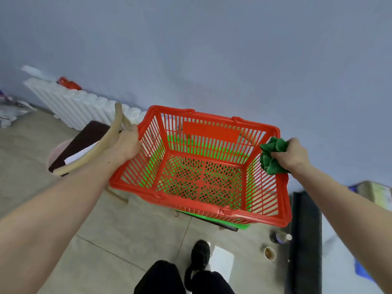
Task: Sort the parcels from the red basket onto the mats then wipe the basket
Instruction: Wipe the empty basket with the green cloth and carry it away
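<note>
The red basket (212, 132) is held up in front of me, tilted so its open top faces me, and nothing lies inside it. My left hand (125, 145) grips its left rim together with the basket's beige handles (110, 136). My right hand (294, 155) grips a crumpled green cloth (272, 155) and presses it against the basket's right rim. A green mat (239, 225) shows through the basket's mesh and below its near edge. No parcels are in view.
A white radiator (80, 105) runs along the blue wall at left. A pink bucket (57, 153) with a dark board stands at left. A black mat (305, 240), a paper cup (269, 253) and a bottle (281, 237) lie at right. My feet (199, 259) are below.
</note>
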### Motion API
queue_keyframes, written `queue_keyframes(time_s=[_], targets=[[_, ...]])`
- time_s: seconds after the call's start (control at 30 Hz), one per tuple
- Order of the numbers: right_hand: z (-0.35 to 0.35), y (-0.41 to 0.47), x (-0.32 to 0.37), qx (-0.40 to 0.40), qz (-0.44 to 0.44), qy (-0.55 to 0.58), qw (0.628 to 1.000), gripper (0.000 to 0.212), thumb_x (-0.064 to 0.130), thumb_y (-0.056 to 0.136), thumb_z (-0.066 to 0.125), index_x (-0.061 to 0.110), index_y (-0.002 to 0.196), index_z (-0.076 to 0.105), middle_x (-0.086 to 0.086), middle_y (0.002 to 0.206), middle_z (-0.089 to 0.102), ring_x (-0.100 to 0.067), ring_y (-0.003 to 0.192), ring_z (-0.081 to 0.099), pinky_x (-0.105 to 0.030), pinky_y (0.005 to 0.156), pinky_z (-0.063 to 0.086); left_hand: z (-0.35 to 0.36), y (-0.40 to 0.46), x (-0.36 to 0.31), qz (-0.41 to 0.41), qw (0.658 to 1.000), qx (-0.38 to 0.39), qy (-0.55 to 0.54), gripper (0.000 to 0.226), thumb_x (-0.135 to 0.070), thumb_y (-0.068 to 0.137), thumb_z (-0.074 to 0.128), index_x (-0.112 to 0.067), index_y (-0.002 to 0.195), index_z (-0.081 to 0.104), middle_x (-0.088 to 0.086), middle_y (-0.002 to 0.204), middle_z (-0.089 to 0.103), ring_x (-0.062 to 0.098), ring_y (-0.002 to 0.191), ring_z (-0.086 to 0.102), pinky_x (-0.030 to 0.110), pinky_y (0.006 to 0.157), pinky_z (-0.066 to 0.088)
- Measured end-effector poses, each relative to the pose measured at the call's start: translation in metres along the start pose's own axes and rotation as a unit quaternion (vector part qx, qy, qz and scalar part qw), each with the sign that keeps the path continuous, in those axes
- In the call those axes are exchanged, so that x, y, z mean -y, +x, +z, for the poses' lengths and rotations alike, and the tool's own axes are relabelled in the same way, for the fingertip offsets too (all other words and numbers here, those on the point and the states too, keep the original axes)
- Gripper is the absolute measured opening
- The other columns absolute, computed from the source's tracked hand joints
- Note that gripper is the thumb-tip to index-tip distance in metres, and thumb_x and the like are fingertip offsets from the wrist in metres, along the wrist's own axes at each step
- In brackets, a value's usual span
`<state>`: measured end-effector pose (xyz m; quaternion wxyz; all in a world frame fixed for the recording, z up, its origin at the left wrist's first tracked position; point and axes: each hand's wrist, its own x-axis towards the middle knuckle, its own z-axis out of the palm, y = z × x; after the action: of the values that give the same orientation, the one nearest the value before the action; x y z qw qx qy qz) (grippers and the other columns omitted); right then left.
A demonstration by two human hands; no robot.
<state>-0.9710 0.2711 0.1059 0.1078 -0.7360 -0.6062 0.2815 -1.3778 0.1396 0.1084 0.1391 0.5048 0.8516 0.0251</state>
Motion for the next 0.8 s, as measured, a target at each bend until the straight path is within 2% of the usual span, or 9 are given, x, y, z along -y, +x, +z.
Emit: queue_keyframes(time_s=[0.1, 0.23, 0.3, 0.4, 0.43, 0.57, 0.7, 0.8], targets=[[0.007, 0.011, 0.007, 0.015, 0.023, -0.011, 1.0, 0.048, 0.017, 0.085, 0.072, -0.001, 0.121, 0.046, -0.022, 0.111, 0.059, -0.039, 0.107, 0.058, -0.036, 0.076, 0.042, 0.002, 0.02, 0.004, -0.015, 0.999, 0.033, 0.013, 0.03, -0.016, 0.097, 0.052, 0.005, 0.119, 0.051, 0.025, 0.11, 0.062, 0.04, 0.099, 0.06, 0.034, 0.075, 0.043], [0.014, 0.027, 0.02, 0.021, 0.055, -0.024, 0.998, 0.048, 0.019, 0.084, 0.074, 0.001, 0.12, 0.049, -0.021, 0.112, 0.061, -0.034, 0.096, 0.057, -0.035, 0.072, 0.043, 0.004, 0.052, 0.008, -0.011, 0.998, 0.051, 0.026, 0.031, -0.015, 0.097, 0.05, 0.005, 0.121, 0.05, 0.027, 0.112, 0.061, 0.041, 0.102, 0.059, 0.035, 0.075, 0.039], [0.019, 0.031, 0.025, 0.017, 0.068, -0.028, 0.997, 0.049, 0.019, 0.084, 0.074, 0.001, 0.121, 0.048, -0.021, 0.111, 0.06, -0.038, 0.105, 0.058, -0.037, 0.075, 0.045, 0.004, 0.066, 0.01, 0.001, 0.998, 0.055, 0.021, 0.034, -0.017, 0.097, 0.051, 0.005, 0.123, 0.046, 0.027, 0.114, 0.06, 0.042, 0.109, 0.057, 0.038, 0.08, 0.041], [0.032, 0.035, 0.027, -0.004, 0.083, -0.025, 0.996, 0.049, 0.018, 0.084, 0.073, 0.0, 0.122, 0.047, -0.025, 0.118, 0.06, -0.042, 0.111, 0.057, -0.043, 0.084, 0.048, 0.005, 0.081, 0.012, 0.038, 0.993, 0.039, 0.106, 0.039, -0.03, 0.099, 0.05, 0.0, 0.122, 0.041, 0.029, 0.118, 0.057, 0.043, 0.127, 0.046, 0.049, 0.105, 0.035], [0.038, 0.035, 0.026, -0.009, 0.088, -0.023, 0.996, 0.049, 0.018, 0.084, 0.073, 0.0, 0.122, 0.047, -0.026, 0.119, 0.06, -0.043, 0.111, 0.057, -0.044, 0.087, 0.048, 0.008, 0.085, 0.013, 0.037, 0.992, 0.046, 0.113, 0.04, -0.03, 0.099, 0.05, 0.0, 0.123, 0.04, 0.03, 0.119, 0.057, 0.043, 0.127, 0.046, 0.049, 0.104, 0.034], [0.064, 0.034, 0.019, -0.018, 0.115, -0.018, 0.993, 0.048, 0.018, 0.085, 0.072, 0.001, 0.121, 0.046, -0.028, 0.12, 0.059, -0.044, 0.111, 0.057, -0.046, 0.089, 0.047, 0.033, 0.105, 0.023, 0.041, 0.995, 0.083, 0.043, 0.037, -0.025, 0.095, 0.056, -0.003, 0.12, 0.039, 0.025, 0.112, 0.06, 0.043, 0.1, 0.061, 0.046, 0.076, 0.047], [0.088, 0.037, 0.005, -0.022, 0.117, -0.011, 0.993, 0.049, 0.017, 0.087, 0.071, -0.001, 0.122, 0.042, -0.027, 0.118, 0.059, -0.044, 0.108, 0.058, -0.045, 0.083, 0.046, 0.064, 0.115, 0.041, 0.044, 0.993, 0.109, 0.019, 0.04, -0.032, 0.09, 0.06, -0.01, 0.117, 0.039, 0.018, 0.107, 0.062, 0.04, 0.096, 0.062, 0.048, 0.075, 0.053], [0.106, 0.044, -0.007, -0.017, 0.137, -0.013, 0.99, 0.047, 0.019, 0.088, 0.07, -0.001, 0.122, 0.043, -0.026, 0.117, 0.059, -0.045, 0.105, 0.06, -0.05, 0.084, 0.051, 0.088, 0.111, 0.042, 0.041, 0.993, 0.113, 0.006, 0.043, -0.032, 0.092, 0.059, -0.008, 0.121, 0.038, 0.019, 0.108, 0.06, 0.04, 0.096, 0.062, 0.047, 0.075, 0.053]])
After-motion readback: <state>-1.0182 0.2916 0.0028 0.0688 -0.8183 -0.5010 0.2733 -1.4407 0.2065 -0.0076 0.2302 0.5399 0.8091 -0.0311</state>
